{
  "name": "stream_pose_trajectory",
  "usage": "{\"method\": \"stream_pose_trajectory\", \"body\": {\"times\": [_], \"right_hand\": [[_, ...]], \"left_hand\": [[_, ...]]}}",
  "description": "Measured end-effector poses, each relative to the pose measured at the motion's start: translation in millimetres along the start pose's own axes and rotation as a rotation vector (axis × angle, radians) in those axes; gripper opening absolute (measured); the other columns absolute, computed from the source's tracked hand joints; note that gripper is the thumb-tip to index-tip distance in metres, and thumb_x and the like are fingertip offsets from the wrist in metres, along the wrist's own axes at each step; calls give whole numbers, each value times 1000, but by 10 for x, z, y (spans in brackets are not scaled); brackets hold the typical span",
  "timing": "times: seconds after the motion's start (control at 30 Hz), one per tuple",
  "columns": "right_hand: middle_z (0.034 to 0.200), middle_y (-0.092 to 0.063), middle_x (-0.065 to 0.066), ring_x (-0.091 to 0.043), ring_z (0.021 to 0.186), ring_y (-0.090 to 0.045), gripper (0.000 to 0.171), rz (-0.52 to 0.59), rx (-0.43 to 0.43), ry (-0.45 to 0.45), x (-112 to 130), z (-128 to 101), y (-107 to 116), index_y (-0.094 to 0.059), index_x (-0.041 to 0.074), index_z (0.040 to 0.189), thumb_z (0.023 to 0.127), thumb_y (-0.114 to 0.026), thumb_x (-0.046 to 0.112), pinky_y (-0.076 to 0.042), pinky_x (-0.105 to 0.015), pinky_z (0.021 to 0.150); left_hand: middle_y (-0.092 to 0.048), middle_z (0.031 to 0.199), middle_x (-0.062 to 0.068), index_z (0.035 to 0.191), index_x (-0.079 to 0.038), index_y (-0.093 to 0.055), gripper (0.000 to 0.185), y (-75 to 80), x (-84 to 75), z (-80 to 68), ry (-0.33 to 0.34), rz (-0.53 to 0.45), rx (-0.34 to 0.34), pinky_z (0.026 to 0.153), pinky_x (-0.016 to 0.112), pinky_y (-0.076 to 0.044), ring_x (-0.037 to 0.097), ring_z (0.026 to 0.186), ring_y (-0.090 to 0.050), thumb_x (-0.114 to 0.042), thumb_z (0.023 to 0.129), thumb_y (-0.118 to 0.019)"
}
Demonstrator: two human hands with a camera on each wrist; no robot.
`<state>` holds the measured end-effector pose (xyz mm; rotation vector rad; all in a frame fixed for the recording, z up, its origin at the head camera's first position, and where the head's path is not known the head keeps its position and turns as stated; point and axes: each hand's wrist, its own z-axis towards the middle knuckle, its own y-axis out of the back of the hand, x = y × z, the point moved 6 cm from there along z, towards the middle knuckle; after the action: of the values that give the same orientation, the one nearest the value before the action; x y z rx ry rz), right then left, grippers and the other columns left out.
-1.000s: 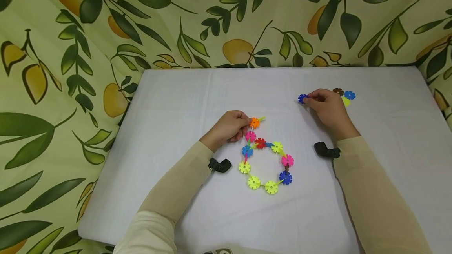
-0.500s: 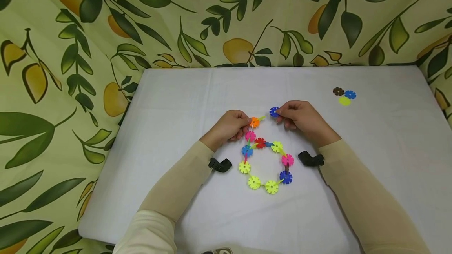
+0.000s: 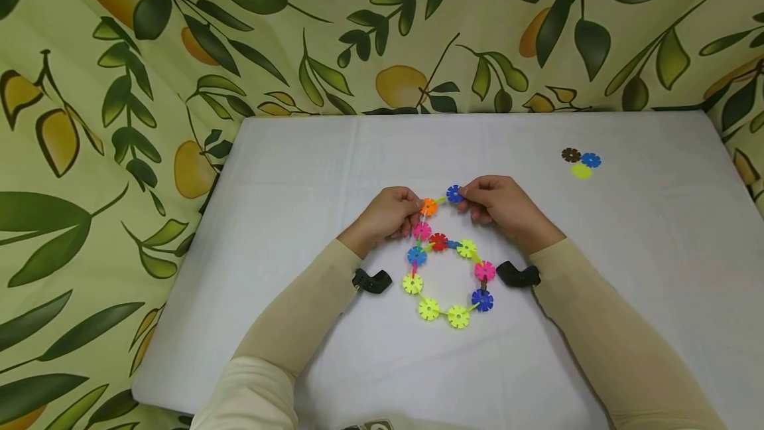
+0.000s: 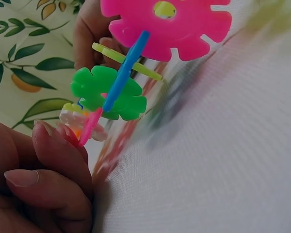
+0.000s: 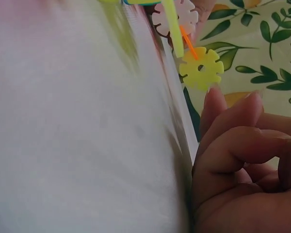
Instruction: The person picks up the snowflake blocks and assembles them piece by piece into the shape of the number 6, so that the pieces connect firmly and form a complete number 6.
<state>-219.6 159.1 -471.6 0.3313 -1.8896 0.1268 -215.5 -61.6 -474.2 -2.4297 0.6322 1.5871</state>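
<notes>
- While the blue disc [image 3: 455, 194] sits pinched in the right hand [image 3: 501, 208], it's touching the tip of the yellow-green connector [image 3: 440, 200] that sticks out from the orange disc [image 3: 428, 206].
- Orange disc is pinched by the left hand [image 3: 388, 215], just across from the right-hand grip; both grips closed on their pieces, fingers curled.
- Below the two grips hangs the rest of the chain: a ring of discs [image 3: 447, 277] in pink, red, blue, yellow, flat on the white table [image 3: 286, 178].
- Doing it well, imo: line up a blue-disc slot w/ the connector edge, keep the disc perpendicular to it, push straight along the connector, no twist. Left hand should brace the orange disc so the ring doesn't slide.
- Pose: both forearms lie on the table, angled inward, wrists low, knuckles up; hands nearly meet above the ring.
- Wrist views: blurry, too close; left wrist cam shows pink disc [image 4: 167, 24] & green disc [image 4: 109, 92] only.
- Well off to the right of the grip: 3 spare discs [image 3: 581, 162], brown, blue, yellow, touching each other.
</notes>
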Motion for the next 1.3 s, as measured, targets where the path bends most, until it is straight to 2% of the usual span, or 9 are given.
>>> {"method": "stream_pose_trajectory", "body": {"times": [0.2, 0.5, 0.7, 0.83, 0.93, 1.0, 1.1, 1.23, 1.3], "right_hand": [[88, -75, -7, -9, 62, -54, 27, 54, 33, 7, -3, 4, -48, -67, -11, 107, 113, -63, 15, -43, -22, 53], [89, -76, -10, -10, 67, -57, 24, 111, 28, 15, -41, 31, -88, -63, -14, 107, 112, -64, 10, -46, -22, 58], [90, -76, -11, -11, 70, -59, 23, 104, 40, 1, -37, 28, -111, -64, -13, 109, 113, -62, 10, -48, -23, 60], [90, -76, -12, -13, 68, -59, 26, 94, 16, 30, -2, 26, -94, -66, -12, 108, 112, -64, 13, -49, -24, 59], [96, -76, -14, -16, 71, -61, 29, 33, -5, 44, 30, 2, -62, -67, -10, 111, 112, -66, 19, -52, -26, 61], [104, -75, -16, -20, 76, -62, 32, -21, -28, 38, 47, -28, -16, -67, -7, 117, 113, -66, 24, -53, -28, 64], [113, -73, -18, -24, 83, -63, 35, -76, -97, 45, 64, -63, 128, -66, -3, 127, 114, -64, 30, -55, -30, 68], [112, -73, -14, -22, 84, -63, 40, -59, -215, 102, 84, -92, 416, -64, -3, 132, 113, -64, 32, -53, -28, 71], [109, -74, -9, -20, 85, -63, 41, -61, -279, 133, 92, -118, 574, -64, -1, 132, 112, -65, 35, -52, -27, 73]], "left_hand": [[-62, 75, 10, 107, 2, -64, 19, -4, 15, 6, 2, -6, -9, 44, 25, -36, 16, 50, -50, -16, 114, -61], [-62, 75, 10, 102, 0, -64, 17, -7, 29, -1, 17, -16, -57, 47, 25, -38, 16, 53, -52, -12, 114, -59], [-62, 75, 10, 103, -1, -64, 16, -13, 27, -11, 23, -47, -66, 48, 25, -39, 17, 53, -51, -11, 114, -58], [-62, 76, 9, 101, -1, -64, 17, -12, -2, -3, 4, -59, -71, 48, 25, -40, 18, 54, -52, -12, 113, -60], [-62, 75, 9, 98, -1, -64, 19, 5, -14, -9, -1, -51, -69, 47, 26, -39, 17, 53, -51, -13, 111, -62], [-62, 74, 8, 97, -1, -64, 20, 31, -13, -23, 6, -22, -73, 47, 25, -37, 16, 52, -49, -15, 111, -64], [-62, 73, 7, 95, -3, -66, 25, 84, -6, -42, 30, 73, -114, 45, 25, -37, 15, 49, -47, -22, 110, -68], [-63, 71, 7, 92, -5, -68, 30, 127, -23, -47, 48, 215, -157, 44, 27, -37, 16, 46, -45, -29, 110, -70], [-62, 70, 7, 92, -5, -68, 31, 132, -32, -39, 42, 250, -154, 44, 28, -36, 17, 45, -44, -30, 110, -70]]}}
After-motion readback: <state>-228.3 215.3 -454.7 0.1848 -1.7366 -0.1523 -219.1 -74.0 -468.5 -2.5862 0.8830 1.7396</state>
